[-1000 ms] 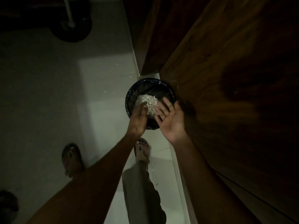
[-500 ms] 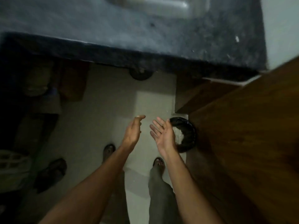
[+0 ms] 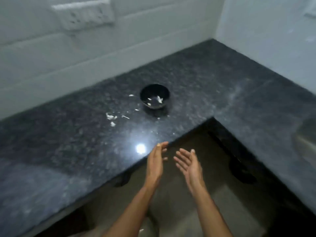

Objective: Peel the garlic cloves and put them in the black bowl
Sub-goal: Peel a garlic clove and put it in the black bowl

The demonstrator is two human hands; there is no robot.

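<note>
Now both hands are held out empty in front of the counter's [image 3: 77, 151] inner corner, well short of the bowl [image 3: 154, 96]. The left hand [image 3: 154, 164] stands edge-on with its fingers straight and together, its fingertips over the counter's front edge. The right hand [image 3: 189, 164] is beside it, palm turned up and toward the left one, fingers spread and relaxed; the two hands are close but apart. Neither holds anything.

The bowl, black, sits upright on the dark speckled counter, far beyond the hands and not far from the tiled wall [image 3: 51, 57]. A few pale bits [image 3: 158, 100] lie inside it, too blurred to say whether they are cloves or skin. More white scraps [image 3: 111, 118] are scattered on the counter to the left of the bowl and a little nearer the hands. A switch plate [image 3: 83, 13] is on the wall, up and to the left of the bowl.
</note>
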